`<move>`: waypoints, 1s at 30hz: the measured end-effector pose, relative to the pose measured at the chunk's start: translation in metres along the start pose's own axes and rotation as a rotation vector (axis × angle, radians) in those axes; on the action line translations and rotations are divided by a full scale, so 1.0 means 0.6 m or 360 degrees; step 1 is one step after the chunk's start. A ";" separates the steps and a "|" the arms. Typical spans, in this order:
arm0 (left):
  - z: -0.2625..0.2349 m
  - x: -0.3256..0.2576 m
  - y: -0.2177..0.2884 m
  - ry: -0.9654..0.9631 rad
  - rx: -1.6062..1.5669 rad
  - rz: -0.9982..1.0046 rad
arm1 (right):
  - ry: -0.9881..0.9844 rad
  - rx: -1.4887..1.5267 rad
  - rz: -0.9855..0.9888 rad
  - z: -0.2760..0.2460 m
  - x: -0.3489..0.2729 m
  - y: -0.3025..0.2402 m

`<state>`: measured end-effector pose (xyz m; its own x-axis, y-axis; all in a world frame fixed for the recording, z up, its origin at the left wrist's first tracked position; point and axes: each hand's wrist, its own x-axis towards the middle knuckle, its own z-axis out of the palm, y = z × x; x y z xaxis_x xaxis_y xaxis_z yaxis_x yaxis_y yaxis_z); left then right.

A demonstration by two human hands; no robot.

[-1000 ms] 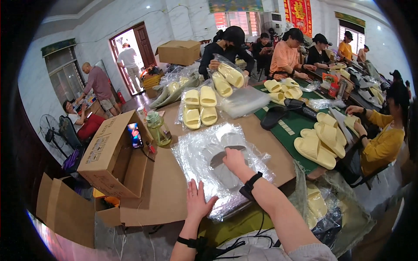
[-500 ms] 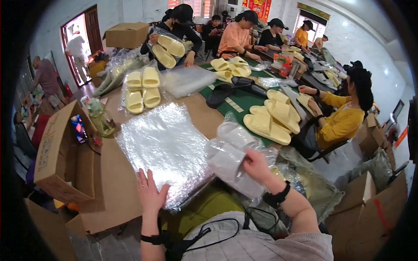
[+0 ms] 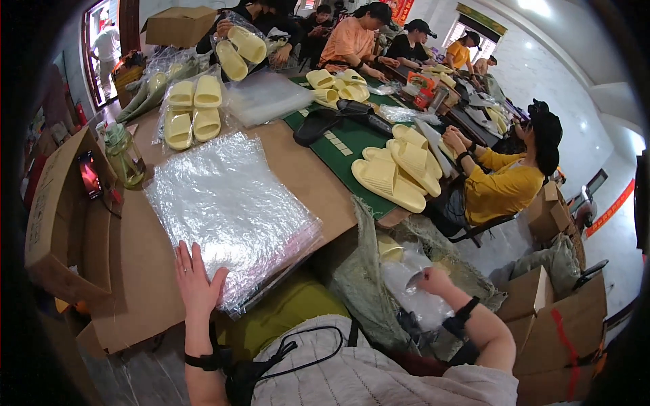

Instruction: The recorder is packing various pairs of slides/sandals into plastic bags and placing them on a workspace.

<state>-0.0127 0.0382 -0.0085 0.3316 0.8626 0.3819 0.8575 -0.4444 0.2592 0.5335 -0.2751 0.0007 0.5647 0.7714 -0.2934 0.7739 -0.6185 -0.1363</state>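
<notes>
My left hand (image 3: 198, 281) lies flat on the near left corner of a stack of clear plastic bags (image 3: 223, 203), fingers stretched out. To the right, below table height, my right hand (image 3: 437, 281) grips a pair of pale slippers in a clear bag (image 3: 423, 308). The bagged slippers are at the mouth of a grey-green woven sack (image 3: 359, 254), partly hidden by glare and plastic. Beside them in the sack, a yellow slipper (image 3: 389, 248) shows in part.
A cardboard box (image 3: 51, 223) with a lit phone (image 3: 89, 174) stands left, near a green bottle (image 3: 123, 155). Bagged yellow slippers (image 3: 193, 111) lie beyond the bag stack. Loose yellow slippers (image 3: 393, 176) and black slippers (image 3: 338, 122) rest on the green mat (image 3: 330, 159). Co-workers sit around.
My right hand has carried the bagged pale slippers from the table's edge down and right to the sack. My left hand stays on the bag stack. The whole view has shifted.
</notes>
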 end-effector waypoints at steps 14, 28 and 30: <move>-0.007 -0.002 0.007 -0.0129 0.0002 -0.0022 | 0.0499 -0.0137 0.0791 0.087 0.218 0.207; -0.014 -0.002 0.006 -0.0102 0.0024 -0.0030 | -0.0261 -0.0221 0.1066 0.115 0.131 0.305; -0.010 0.000 0.007 -0.0073 -0.0012 -0.0044 | -0.0163 -0.0481 0.0939 0.064 0.150 0.264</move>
<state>-0.0113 0.0350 -0.0020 0.3259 0.8846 0.3337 0.8635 -0.4222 0.2759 0.6960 -0.3093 -0.0836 0.8993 0.2894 -0.3277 0.3984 -0.8514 0.3412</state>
